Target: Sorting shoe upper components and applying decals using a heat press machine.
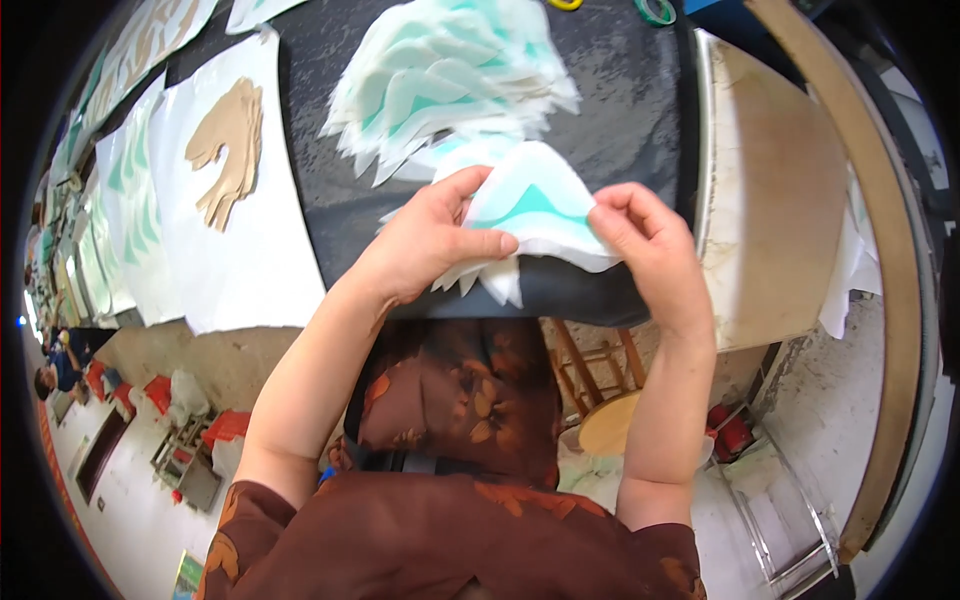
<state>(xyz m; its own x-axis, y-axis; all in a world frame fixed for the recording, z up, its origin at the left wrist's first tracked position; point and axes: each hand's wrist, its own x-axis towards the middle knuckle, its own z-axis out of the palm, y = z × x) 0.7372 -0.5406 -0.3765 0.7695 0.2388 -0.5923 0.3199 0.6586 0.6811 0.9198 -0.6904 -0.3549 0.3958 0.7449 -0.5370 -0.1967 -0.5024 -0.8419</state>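
Between my two hands, just above the near edge of the black-covered table (630, 150), is a curved white and mint-green cut piece (540, 195), thin like fabric or paper. My left hand (435, 230) pinches its left side, thumb on top and fingers behind. On its right edge my right hand (645, 240) closes with thumb and forefinger. A few more white pointed pieces (500, 283) show below and behind the held one. Farther back lies a big fanned pile of similar white and green pieces (450, 85).
White sheets (240, 280) lie on the left, one bearing brown curved cut-outs (230, 150). A yellow ring (565, 4) and a green tape roll (655, 11) sit at the far edge. A tan board (760, 200) stands right. Below is a round wooden stool (610, 425).
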